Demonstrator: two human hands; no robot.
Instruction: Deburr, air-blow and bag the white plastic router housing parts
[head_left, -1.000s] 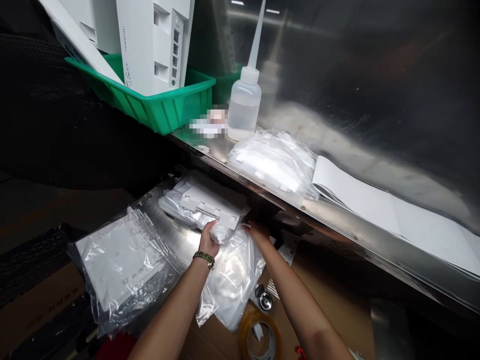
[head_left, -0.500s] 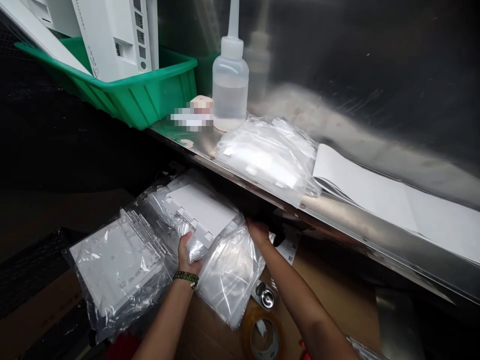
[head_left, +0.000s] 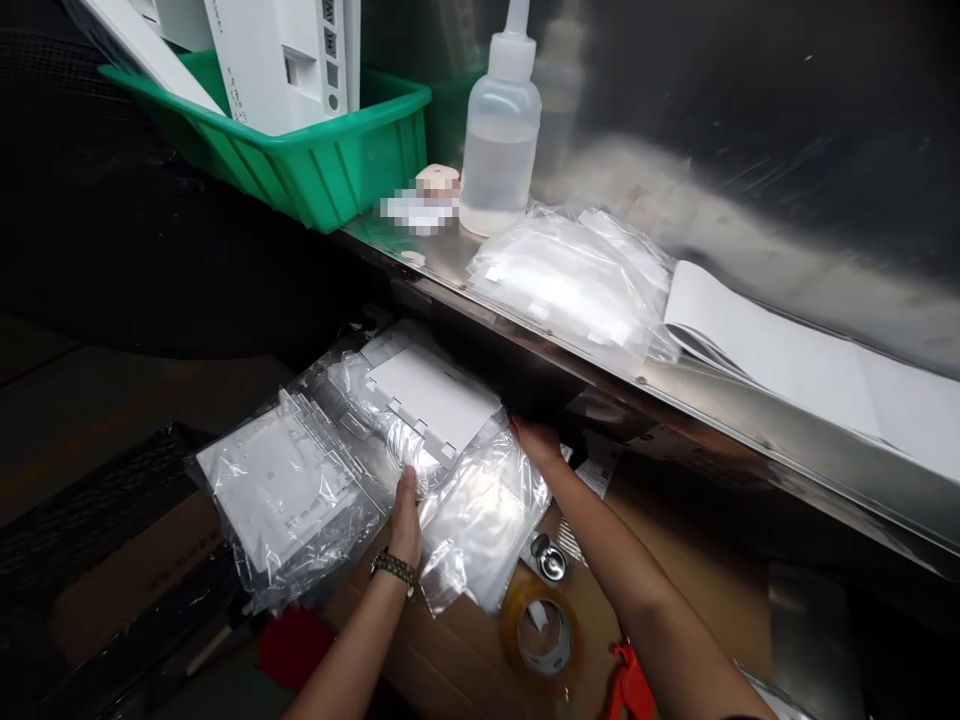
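Observation:
A white panel (head_left: 435,393) in clear plastic lies on the pile under the metal shelf. My left hand (head_left: 406,520), with a beaded bracelet at the wrist, is at the near edge of this bagged pile, thumb up; its other fingers are hidden. At the pile's right end, below the shelf edge, my right hand (head_left: 534,440) touches the plastic, its fingertips hidden. Between my hands lie clear plastic bags (head_left: 484,520). To the left is a stack of bagged white parts (head_left: 281,490).
On the metal shelf (head_left: 450,262) stand a green bin (head_left: 337,165) of white casings, a squeeze bottle (head_left: 499,150), more plastic bags (head_left: 570,280) and folded white sheets (head_left: 780,350). Below lie a tape roll (head_left: 511,640), a red tool (head_left: 630,685) and cardboard (head_left: 697,590).
The whole view has shifted, so things appear farther right and slightly higher. My left hand has slid down off the white panel's edge. More of the red tool shows.

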